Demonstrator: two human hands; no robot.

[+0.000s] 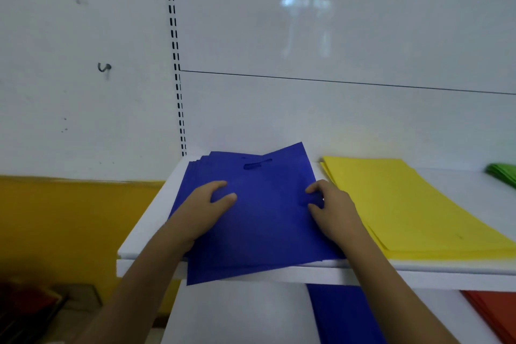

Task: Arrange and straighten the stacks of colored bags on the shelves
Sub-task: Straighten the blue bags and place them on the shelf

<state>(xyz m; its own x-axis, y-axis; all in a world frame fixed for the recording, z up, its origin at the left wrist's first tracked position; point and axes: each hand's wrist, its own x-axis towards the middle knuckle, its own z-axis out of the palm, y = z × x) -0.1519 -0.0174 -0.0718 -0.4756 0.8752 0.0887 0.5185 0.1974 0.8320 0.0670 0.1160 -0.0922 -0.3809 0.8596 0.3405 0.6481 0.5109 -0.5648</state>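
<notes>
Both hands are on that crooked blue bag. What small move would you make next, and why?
Probably turn the top blue bag clockwise and slide it back: its front corner hangs over the shelf edge and it sits askew on the blue stack, with the left hand and right hand already on it.

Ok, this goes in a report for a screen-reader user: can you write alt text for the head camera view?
Two bare hands, left hand and right hand, rest on a skewed blue bag stack overhanging a white shelf. A yellow bag stack lies to its right, with a green stack beyond.
</notes>
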